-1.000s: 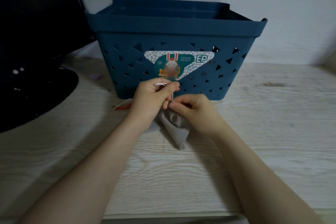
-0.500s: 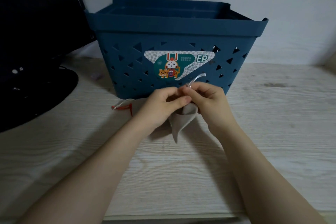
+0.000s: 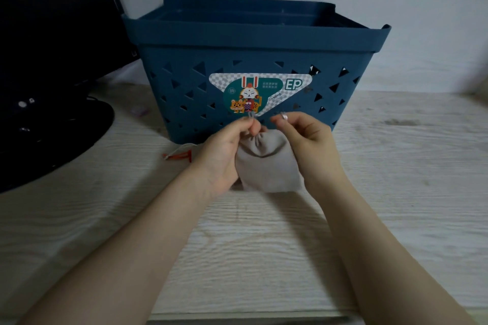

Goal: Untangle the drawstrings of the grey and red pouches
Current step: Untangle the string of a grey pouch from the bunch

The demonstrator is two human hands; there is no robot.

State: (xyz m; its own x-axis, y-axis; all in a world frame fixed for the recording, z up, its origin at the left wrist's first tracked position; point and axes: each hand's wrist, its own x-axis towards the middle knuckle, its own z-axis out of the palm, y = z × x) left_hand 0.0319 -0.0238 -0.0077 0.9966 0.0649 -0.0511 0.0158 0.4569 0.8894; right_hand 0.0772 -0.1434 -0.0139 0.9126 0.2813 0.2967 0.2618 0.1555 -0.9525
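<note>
So both hands were pinching drawstrings — left hand (image 3: 224,150) and right hand (image 3: 309,145) each gripped one above the grey pouch (image 3: 266,166), blue basket (image 3: 264,34) right behind.

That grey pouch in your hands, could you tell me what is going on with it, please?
A person holds the grey pouch up in front of the blue basket on the wooden table. The left hand and the right hand each pinch a pale drawstring end at the gathered top, pulling them apart. A second pouch with a red drawstring lies on the table to the left, by the basket's foot.
</note>
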